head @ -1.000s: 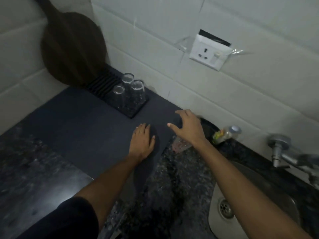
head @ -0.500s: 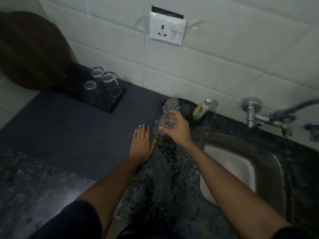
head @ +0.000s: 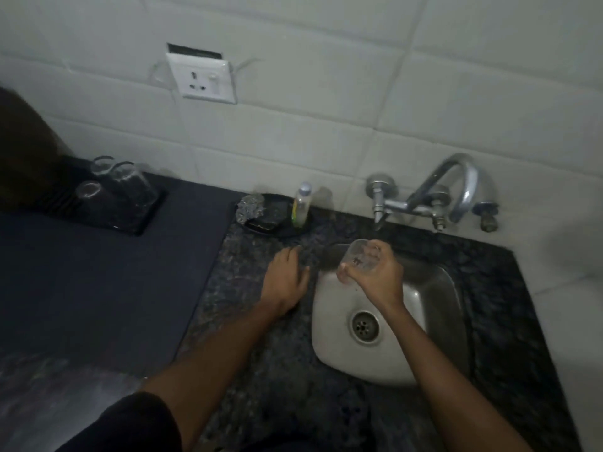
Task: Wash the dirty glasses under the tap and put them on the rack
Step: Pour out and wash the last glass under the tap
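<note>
My right hand point(head: 375, 275) grips a clear glass point(head: 357, 259) over the back left part of the steel sink point(head: 437, 298), its mouth tilted up toward the wall, just below the left tap spout point(head: 378, 220). No water stream shows. My left hand point(head: 284, 282) rests flat on the speckled counter beside the sink's left rim. At the far left a black rack point(head: 143, 220) holds three upturned clear glasses point(head: 130, 187).
A curved metal tap point(head: 463, 190) and valves stick out of the tiled wall behind the sink. A black dish point(head: 280, 228) with a scrubber and crumpled clear wrap, plus a small soap bottle point(head: 301, 205), stands behind my left hand. A dark mat point(head: 98, 288) covers the left counter.
My right hand picked the glass up from the counter by the dish and carried it right, over the sink under the spout. My left hand stayed flat on the counter.
</note>
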`<state>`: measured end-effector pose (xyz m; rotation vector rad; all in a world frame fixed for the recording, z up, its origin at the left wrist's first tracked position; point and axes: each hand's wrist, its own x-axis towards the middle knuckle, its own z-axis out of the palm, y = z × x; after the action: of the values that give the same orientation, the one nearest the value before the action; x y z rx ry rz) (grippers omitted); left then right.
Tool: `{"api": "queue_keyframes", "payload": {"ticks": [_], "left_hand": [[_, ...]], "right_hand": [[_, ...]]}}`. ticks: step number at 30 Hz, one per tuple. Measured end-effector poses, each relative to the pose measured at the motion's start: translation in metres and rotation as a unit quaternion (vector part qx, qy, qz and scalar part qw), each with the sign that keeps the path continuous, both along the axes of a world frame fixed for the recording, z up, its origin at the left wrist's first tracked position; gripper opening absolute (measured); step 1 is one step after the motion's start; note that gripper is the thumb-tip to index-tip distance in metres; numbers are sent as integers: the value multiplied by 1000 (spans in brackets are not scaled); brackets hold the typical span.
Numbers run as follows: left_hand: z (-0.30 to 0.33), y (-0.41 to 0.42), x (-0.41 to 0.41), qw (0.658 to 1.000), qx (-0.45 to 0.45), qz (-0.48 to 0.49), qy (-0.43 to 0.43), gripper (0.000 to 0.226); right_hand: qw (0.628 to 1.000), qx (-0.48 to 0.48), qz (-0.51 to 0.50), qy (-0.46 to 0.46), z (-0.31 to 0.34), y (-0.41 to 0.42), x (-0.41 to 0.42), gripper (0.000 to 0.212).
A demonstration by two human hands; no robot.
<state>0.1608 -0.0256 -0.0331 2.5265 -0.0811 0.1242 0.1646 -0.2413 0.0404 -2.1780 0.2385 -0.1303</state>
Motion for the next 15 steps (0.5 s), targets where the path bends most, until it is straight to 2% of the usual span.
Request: {"api": "queue_keyframes", "payload": {"ticks": [4,8,12,15], "left_hand": [[36,-88,19,994,-95,-28,44,64],[65,-150,52,973,-202,46,100,76],[81,-174,83,974,-204,72,73,50],[86,-184,98,975,-186,101,66,41]], "right_hand": [[999,8,-38,-38,19,-59,-2,76],[998,1,-28,-62,39,-99,7,76],[997,-11,5,-79,59,-123,19,71],[996,-15,28,-87,67,-132,26,66]]}}
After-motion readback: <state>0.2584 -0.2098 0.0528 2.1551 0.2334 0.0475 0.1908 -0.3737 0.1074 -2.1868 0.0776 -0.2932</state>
